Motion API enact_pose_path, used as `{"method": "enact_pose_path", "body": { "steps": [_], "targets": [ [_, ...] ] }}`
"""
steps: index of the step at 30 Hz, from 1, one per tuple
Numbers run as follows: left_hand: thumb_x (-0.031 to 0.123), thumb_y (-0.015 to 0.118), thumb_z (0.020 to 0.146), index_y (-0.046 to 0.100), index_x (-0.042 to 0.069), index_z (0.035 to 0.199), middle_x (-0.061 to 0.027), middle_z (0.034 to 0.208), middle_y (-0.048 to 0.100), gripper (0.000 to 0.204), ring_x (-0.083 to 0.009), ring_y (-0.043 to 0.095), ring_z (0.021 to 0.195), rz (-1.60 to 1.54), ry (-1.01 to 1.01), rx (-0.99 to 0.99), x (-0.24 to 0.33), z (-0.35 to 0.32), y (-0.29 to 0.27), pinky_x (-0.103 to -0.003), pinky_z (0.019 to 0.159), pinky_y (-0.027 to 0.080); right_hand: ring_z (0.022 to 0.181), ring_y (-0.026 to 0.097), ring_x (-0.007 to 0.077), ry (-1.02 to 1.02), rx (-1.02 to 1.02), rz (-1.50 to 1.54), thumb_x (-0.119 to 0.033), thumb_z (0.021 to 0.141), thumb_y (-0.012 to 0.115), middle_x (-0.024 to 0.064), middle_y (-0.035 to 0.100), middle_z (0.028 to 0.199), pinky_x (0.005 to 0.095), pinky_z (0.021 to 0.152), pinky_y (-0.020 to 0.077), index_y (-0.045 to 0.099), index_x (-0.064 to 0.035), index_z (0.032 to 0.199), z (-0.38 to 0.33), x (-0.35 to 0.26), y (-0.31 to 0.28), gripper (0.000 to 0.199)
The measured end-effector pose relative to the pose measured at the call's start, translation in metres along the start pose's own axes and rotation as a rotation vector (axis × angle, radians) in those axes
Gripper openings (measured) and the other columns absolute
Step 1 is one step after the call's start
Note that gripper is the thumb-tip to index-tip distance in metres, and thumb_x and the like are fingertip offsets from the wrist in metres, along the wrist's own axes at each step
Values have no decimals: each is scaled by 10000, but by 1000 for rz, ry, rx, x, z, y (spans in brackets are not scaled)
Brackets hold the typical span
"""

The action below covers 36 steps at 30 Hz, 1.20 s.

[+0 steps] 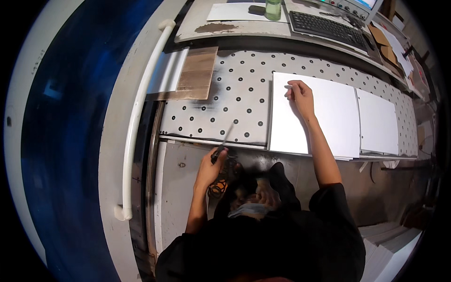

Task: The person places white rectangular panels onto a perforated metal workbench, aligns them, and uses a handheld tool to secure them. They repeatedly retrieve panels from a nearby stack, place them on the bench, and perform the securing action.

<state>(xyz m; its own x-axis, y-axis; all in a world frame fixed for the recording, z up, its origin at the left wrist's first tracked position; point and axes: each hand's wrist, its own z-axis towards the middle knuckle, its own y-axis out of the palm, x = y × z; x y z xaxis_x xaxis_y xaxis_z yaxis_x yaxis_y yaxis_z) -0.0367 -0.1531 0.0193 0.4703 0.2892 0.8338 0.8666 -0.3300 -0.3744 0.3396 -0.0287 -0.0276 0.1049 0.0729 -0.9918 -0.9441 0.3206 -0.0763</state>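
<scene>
My left hand (210,168) is closed round the dark handle of a thin-nozzled tool, which looks like an air blow gun (218,152). Its slim metal tube points up and away over the near edge of the dotted table (188,113). A coiled black hose (218,185) hangs just below that hand. Over the left part of a stack of white sheets (329,113) is my right hand (300,97), fingers loosely bent and pointing left, holding nothing. Whether it touches the top sheet I cannot tell. A smaller white sheet (378,122) lies beside the stack on the right.
A brown board (197,75) with a white sheet lies at the table's left end, near a white rail (141,108) and a blue machine panel (70,141). Behind are a keyboard (329,30), a green bottle (273,10) and a monitor. More stacked sheets (390,249) stand low right.
</scene>
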Motion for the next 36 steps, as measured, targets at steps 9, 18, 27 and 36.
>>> {"method": "enact_pose_path", "body": {
  "steps": [9, 18, 27, 36],
  "targets": [
    [208, 659, 913, 696, 71, 1241, 7, 709, 596, 358, -89, 513, 629, -113, 124, -959, 49, -11, -9, -246, 608, 434, 692, 615, 127, -80, 16, -351, -174, 972, 556, 72, 694, 767, 277, 681, 486, 736, -9, 1045, -6, -6, 12, 255],
    [305, 620, 1022, 644, 60, 1211, 67, 680, 414, 310, -49, 421, 612, -477, 65, -272, 26, -1, 13, -244, 635, 458, 730, 623, 125, -110, 40, -320, -169, 977, 575, 72, 700, 792, 277, 692, 488, 730, -7, 1064, -4, -3, 12, 240],
    [279, 677, 960, 661, 92, 1308, -35, 1041, 700, 396, -90, 601, 880, -201, 203, -889, 23, -11, 12, -262, 761, 478, 613, 456, 107, -40, 133, -341, -246, 969, 652, 13, 548, 652, 269, 590, 399, 663, -10, 839, -2, -6, 4, 270],
    [311, 667, 975, 643, 79, 1302, 17, 743, 584, 401, -56, 535, 680, -321, 88, -562, -5, -7, -23, -237, 700, 487, 540, 390, 121, -142, 59, -496, -301, 952, 665, 26, 466, 562, 301, 538, 368, 541, -16, 695, -9, -4, 12, 403]
  ]
}}
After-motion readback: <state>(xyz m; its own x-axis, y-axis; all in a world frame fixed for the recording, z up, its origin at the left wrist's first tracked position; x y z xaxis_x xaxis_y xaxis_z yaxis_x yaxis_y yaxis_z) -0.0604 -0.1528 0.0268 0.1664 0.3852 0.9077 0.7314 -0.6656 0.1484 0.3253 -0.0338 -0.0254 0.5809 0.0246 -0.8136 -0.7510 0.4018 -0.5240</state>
